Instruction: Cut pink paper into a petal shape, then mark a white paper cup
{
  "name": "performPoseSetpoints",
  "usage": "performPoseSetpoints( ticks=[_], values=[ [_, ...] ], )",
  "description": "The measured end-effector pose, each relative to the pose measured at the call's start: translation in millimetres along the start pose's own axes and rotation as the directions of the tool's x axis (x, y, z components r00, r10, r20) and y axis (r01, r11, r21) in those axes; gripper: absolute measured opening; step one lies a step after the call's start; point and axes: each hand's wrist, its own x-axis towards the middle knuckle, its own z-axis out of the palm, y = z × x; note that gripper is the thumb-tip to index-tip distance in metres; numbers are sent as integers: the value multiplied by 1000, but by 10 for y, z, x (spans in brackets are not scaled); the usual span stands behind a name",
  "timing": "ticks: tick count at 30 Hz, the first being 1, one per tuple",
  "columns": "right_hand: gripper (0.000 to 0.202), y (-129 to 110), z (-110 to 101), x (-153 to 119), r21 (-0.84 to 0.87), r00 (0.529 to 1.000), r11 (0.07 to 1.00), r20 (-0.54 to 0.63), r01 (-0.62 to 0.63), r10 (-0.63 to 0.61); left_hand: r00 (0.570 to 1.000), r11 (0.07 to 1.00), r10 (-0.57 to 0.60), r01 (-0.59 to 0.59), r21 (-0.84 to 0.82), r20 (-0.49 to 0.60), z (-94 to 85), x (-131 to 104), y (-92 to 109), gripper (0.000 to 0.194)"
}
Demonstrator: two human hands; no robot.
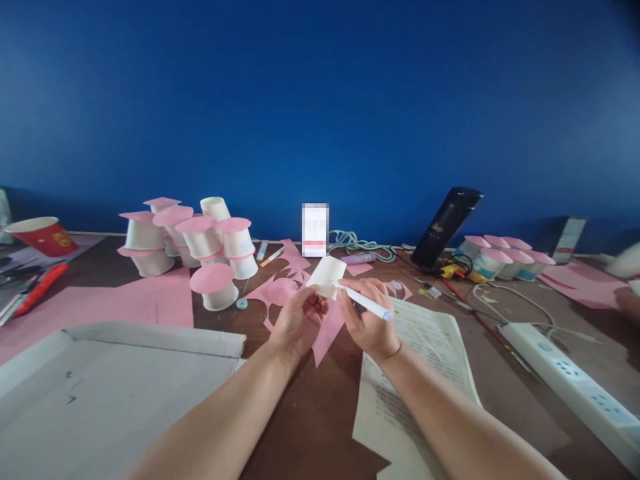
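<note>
My left hand (300, 320) is closed on the lower left edge of a small white paper piece (327, 275), held up over the middle of the table. A white marker (367, 303) with a pale blue end is gripped in my right hand (369, 319); its other end meets the paper's lower right part. The tip itself is too small to make out. Pink paper scraps (283, 291) lie beneath and behind both hands. Under my right forearm is a printed sheet (435, 340).
Paper cups with pink discs (213, 279) are stacked at the left, near a red cup (43, 235). A grey-white tray (125, 400) fills the lower left. A phone (315, 230), a black bottle (447, 225) and a power strip (570, 373) stand or lie behind and right.
</note>
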Motion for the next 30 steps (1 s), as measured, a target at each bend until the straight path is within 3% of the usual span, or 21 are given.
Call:
performPoseSetpoints(
  ticks=[12, 30],
  values=[
    [14, -2, 5, 1, -15, 1000, 1000, -3, -7, 7, 998, 998, 6, -9, -54, -69, 47, -11, 24, 9],
    [15, -17, 2, 10, 2, 1000, 1000, 1, 7, -7, 996, 997, 1, -8, -78, -86, 34, -4, 49, 9]
  ],
)
